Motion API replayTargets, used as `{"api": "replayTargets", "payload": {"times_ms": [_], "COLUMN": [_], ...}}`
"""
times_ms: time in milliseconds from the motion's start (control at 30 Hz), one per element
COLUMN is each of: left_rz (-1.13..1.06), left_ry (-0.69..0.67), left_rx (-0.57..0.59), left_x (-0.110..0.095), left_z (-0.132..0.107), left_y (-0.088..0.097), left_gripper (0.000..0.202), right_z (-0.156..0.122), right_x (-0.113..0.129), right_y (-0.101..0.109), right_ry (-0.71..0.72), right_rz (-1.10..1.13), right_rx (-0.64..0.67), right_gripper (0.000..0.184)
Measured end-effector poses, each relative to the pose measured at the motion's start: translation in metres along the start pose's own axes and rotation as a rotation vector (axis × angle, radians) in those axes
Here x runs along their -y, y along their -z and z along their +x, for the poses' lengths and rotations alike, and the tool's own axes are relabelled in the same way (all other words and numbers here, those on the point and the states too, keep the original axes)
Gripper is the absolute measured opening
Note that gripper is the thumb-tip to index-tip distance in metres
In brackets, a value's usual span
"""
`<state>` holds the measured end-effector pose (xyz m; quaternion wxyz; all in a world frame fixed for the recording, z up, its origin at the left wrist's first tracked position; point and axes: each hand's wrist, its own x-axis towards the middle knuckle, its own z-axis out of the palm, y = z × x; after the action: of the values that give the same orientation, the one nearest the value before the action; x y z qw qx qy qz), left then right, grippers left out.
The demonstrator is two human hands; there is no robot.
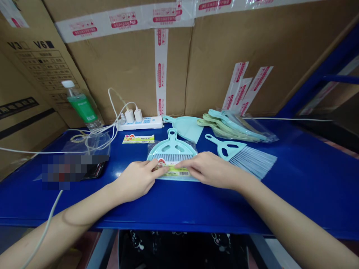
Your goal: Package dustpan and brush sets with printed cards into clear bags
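A light-blue mini dustpan-and-brush set in a clear plastic bag (171,152) lies on the blue table (308,179), handle pointing away from me. Both hands press on the yellow label card (176,171) at the bag's near edge. My left hand (138,178) pinches its left end with thumb and fingers. My right hand (209,170) lies flat over its right end. A loose light-blue brush (241,153) rests just right of my right hand. A bare light-blue dustpan (186,127) sits behind the bag.
A pile of bagged blue and green sets (235,127) lies at the back right. A second label card (138,139), a white power strip (140,122) with chargers and cables, a green-labelled water bottle (81,106) and clear bags (95,144) sit at the left. Cardboard boxes (224,56) wall the back.
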<state>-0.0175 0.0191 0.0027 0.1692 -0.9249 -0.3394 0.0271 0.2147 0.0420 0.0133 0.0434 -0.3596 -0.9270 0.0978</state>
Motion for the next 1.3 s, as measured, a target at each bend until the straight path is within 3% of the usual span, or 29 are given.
{"api": "replayTargets", "payload": {"times_ms": [133,400,800,1067,1300], "left_rz": [-0.006,-0.058,-0.040,-0.007,-0.023], "left_ry": [0.029,0.059,0.192,0.224,0.230], "left_rx": [0.053,0.028,0.007,0.076,0.063], "left_x": [-0.002,0.001,0.015,0.014,0.013], "left_z": [0.004,0.001,-0.005,-0.003,-0.003], "left_y": [0.001,0.002,0.007,0.006,0.001], "left_gripper": [0.046,0.041,0.032,0.022,0.018], "right_z": [0.002,-0.001,-0.014,-0.008,-0.010], "right_x": [0.002,-0.002,-0.018,-0.013,-0.011], "right_y": [-0.002,0.001,0.018,0.012,0.011], "right_ry": [-0.019,-0.060,-0.254,-0.175,-0.217], "right_rz": [-0.046,-0.024,0.015,-0.045,-0.060], "right_rx": [-0.010,-0.020,0.049,0.046,-0.006], "right_gripper": [0.047,0.045,0.040,0.022,0.019]}}
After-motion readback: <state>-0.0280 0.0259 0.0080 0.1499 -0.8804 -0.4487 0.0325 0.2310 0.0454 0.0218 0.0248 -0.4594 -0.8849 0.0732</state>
